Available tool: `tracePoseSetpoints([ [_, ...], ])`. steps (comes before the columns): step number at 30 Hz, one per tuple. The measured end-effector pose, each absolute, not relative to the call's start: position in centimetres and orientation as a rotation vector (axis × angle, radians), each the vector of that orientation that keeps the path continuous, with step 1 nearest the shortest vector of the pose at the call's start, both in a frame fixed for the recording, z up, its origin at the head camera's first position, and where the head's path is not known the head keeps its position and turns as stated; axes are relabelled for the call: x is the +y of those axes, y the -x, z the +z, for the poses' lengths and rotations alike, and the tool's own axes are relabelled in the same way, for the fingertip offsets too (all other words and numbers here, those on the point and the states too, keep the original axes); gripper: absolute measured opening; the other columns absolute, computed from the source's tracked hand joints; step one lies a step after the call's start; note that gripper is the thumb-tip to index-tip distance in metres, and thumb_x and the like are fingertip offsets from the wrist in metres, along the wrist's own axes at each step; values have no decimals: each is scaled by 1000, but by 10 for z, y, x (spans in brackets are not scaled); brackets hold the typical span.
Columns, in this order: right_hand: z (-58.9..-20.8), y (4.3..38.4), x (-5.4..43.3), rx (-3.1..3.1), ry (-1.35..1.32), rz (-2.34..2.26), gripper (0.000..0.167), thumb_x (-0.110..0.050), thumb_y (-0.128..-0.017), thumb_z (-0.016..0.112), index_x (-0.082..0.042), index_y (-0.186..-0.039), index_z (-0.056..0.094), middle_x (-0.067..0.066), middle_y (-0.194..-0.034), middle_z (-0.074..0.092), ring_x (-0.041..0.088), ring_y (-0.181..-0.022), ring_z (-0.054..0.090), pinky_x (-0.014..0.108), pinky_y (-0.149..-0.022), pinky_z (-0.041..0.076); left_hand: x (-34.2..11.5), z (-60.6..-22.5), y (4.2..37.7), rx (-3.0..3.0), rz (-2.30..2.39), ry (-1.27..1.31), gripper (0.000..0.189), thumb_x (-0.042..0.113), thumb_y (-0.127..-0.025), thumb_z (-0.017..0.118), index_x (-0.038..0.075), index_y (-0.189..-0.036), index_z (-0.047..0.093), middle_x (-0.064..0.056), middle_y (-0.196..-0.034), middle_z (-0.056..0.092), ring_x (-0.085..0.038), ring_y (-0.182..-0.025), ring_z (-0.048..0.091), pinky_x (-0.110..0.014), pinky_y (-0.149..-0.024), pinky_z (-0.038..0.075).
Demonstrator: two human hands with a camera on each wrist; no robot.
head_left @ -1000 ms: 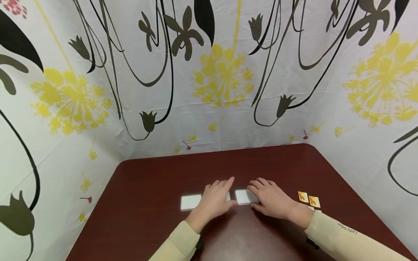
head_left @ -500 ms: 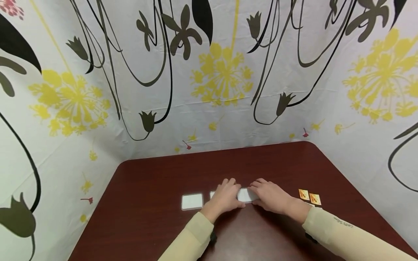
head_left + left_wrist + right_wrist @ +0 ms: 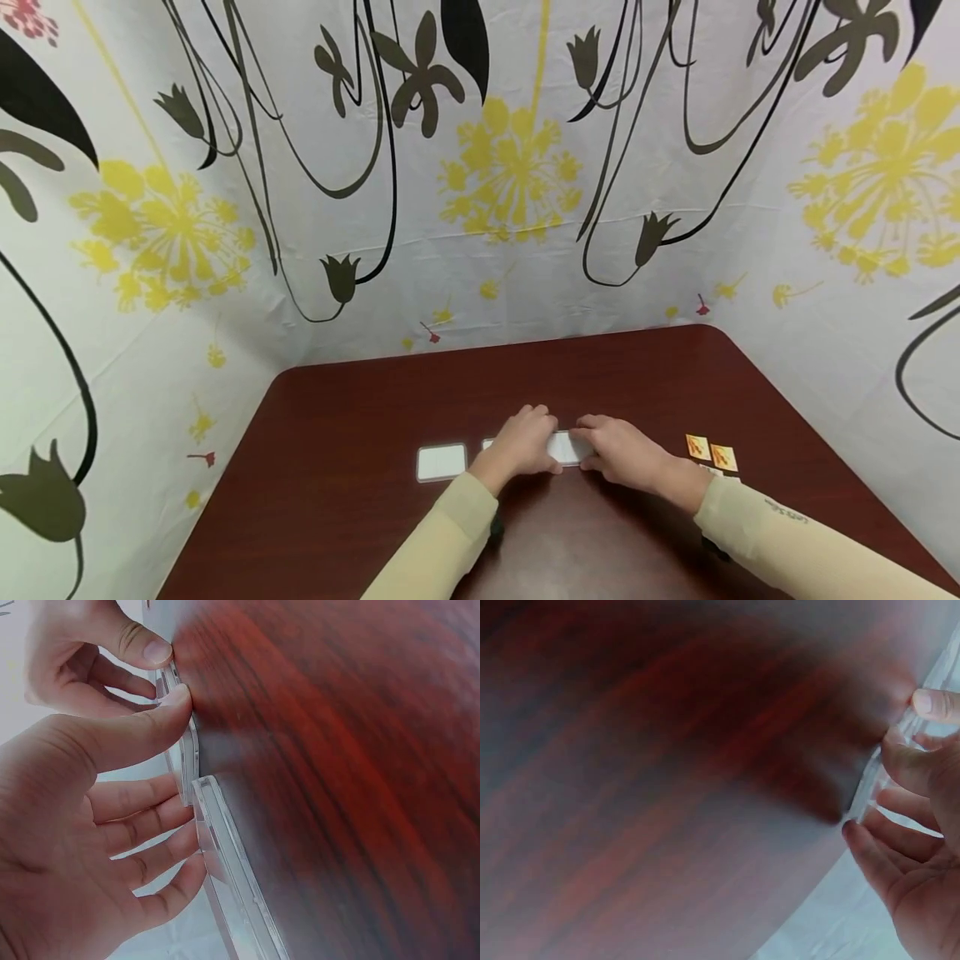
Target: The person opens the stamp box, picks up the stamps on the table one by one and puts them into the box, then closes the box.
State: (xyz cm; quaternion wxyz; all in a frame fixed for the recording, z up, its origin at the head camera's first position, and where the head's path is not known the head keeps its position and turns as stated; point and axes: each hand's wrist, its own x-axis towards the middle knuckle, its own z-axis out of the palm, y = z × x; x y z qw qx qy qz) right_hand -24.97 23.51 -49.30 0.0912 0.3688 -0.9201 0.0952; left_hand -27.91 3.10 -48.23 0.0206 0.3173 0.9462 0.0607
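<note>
Left hand (image 3: 523, 442) and right hand (image 3: 622, 450) pinch a white, rectangular, clear-edged plastic case (image 3: 566, 448); left fingers (image 3: 178, 898), crowding the matching case (image 3: 238, 868) left of it, could knock that askew.

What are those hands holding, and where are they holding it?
A flat, clear-edged white case: the left hand holds its left end, the right hand its right end, thumbs on the near edge.
</note>
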Motion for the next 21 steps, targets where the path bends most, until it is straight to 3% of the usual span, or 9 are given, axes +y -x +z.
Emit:
tracePoseSetpoints([
  [6, -496, 249, 236, -2673, -1125, 267, 46, -13, -77, 88, -1, -117, 70, 18, -116, 65, 28, -97, 66, 38, -75, 58, 32, -484, 279, 2962, 159, -1009, 48, 49, -73, 88, 17, -103, 68, 4, -99, 58, -15, -89, 53, -31, -73, 49],
  [13, -497, 250, 236, -2681, -1123, 272, 44, -13, -79, 87, -4, -119, 70, 16, -116, 65, 26, -97, 67, 36, -75, 58, 35, -482, 272, 3018, 69, -960, 50, 52, -74, 87, 19, -109, 72, 3, -113, 60, -18, -105, 53, -45, -91, 47],
  [21, -499, 249, 236, -2673, -1109, 237, 45, -14, -78, 87, -5, -119, 69, 15, -116, 64, 26, -98, 66, 36, -75, 58, 34, -485, 271, 3014, 95, -963, 56, 51, -75, 86, 17, -117, 70, 2, -112, 60, -18, -103, 52, -42, -86, 47],
])
